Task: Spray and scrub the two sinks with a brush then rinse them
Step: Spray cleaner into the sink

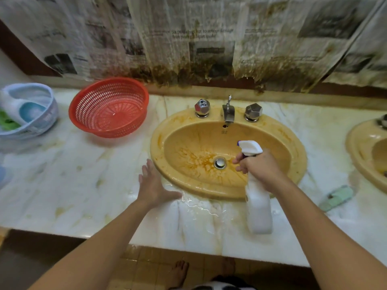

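A yellow oval sink [293, 147] with orange stains around its drain [219, 162] sits in the marble counter. My right hand [258, 166] grips the neck of a white spray bottle [258, 206], whose nozzle points left over the basin. My left hand [151, 185] rests flat with spread fingers on the wet counter by the sink's front left rim. A second yellow sink [364, 147] shows partly at the right edge. A pale green scrub brush [336, 198] lies on the counter between the two sinks.
A red plastic colander [109, 107] leans against the backsplash on the left. Further left stands a pale blue basin [48, 114] with items inside. A faucet [228, 111] with two chrome knobs stands behind the sink. Stained newspaper covers the wall. My bare feet stand below the counter edge.
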Demonstrator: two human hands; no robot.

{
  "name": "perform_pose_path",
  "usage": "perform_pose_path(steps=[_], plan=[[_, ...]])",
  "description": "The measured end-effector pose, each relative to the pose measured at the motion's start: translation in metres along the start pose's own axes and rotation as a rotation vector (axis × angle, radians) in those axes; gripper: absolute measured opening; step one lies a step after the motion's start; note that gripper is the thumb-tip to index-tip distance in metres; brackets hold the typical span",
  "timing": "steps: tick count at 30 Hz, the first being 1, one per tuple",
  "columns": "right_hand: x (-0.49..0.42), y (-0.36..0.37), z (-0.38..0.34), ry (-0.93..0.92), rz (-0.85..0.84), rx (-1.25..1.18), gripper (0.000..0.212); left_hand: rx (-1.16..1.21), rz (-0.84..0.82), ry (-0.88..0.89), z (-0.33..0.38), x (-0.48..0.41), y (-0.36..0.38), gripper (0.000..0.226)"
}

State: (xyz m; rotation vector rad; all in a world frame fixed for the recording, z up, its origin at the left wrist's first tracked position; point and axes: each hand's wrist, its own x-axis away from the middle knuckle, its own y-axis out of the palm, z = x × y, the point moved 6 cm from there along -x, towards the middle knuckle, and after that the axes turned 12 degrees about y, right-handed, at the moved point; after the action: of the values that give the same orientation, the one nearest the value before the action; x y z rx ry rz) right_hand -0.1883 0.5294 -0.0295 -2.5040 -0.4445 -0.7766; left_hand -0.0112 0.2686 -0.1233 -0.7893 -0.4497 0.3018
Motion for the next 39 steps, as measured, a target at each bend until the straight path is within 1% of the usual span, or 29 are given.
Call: perform_pose_path(steps=[2,5,8,11,15,18,21,24,26,28,30,33,36,37,38,39], plan=[[0.001,0.001,0.006,0.014,0.096,-0.039,0.02,-0.014,-0.001,0.03,-0.008,-0.003,0.002,0.165],[0.009,-0.008,0.015,0.029,0.332,-0.043,0.016,-0.055,0.002,0.071,-0.013,-0.007,0.004,0.163],[0.025,-0.019,0.024,0.073,0.519,-0.002,0.014,-0.11,-0.052,0.084,-0.008,-0.012,0.006,0.158],[0.037,-0.024,0.029,0.082,0.614,-0.006,0.014,-0.126,-0.084,0.075,-0.008,-0.013,0.007,0.157],[0.056,-0.025,0.036,0.174,0.699,0.018,0.022,-0.109,-0.096,0.083,-0.01,-0.013,0.007,0.157],[0.065,-0.017,0.042,0.17,0.701,-0.007,0.021,-0.106,-0.084,0.103,-0.011,-0.012,0.005,0.156],[0.07,-0.009,0.047,0.191,0.647,-0.06,0.026,-0.112,-0.092,0.113,-0.013,-0.012,0.006,0.155],[0.073,-0.008,0.048,0.301,0.536,0.022,0.037,-0.117,-0.104,0.119,-0.016,-0.013,0.007,0.155],[0.072,-0.006,0.044,0.321,0.431,0.069,0.045,-0.107,-0.104,0.119,-0.017,-0.014,0.008,0.156],[0.07,-0.006,0.038,0.335,0.351,0.089,0.042,-0.101,-0.104,0.112,-0.016,-0.015,0.009,0.158],[0.069,-0.011,0.03,0.344,0.326,0.165,0.032,-0.1,-0.113,0.1,-0.014,-0.017,0.009,0.161],[0.062,-0.023,0.016,0.352,0.398,0.322,0.026,-0.118,-0.122,0.087,-0.013,-0.018,0.008,0.161],[0.059,-0.024,0.001,0.383,0.43,0.677,0.022,-0.131,-0.122,0.08,-0.012,-0.019,0.007,0.162],[0.056,-0.022,-0.002,0.387,0.418,0.743,0.021,-0.13,-0.122,0.078,-0.013,-0.019,0.007,0.162],[0.053,-0.02,-0.004,0.377,0.381,0.759,0.019,-0.126,-0.123,0.076,-0.013,-0.019,0.007,0.162],[0.048,-0.019,-0.003,0.371,0.316,0.688,0.021,-0.125,-0.122,0.076,-0.014,-0.019,0.007,0.162]])
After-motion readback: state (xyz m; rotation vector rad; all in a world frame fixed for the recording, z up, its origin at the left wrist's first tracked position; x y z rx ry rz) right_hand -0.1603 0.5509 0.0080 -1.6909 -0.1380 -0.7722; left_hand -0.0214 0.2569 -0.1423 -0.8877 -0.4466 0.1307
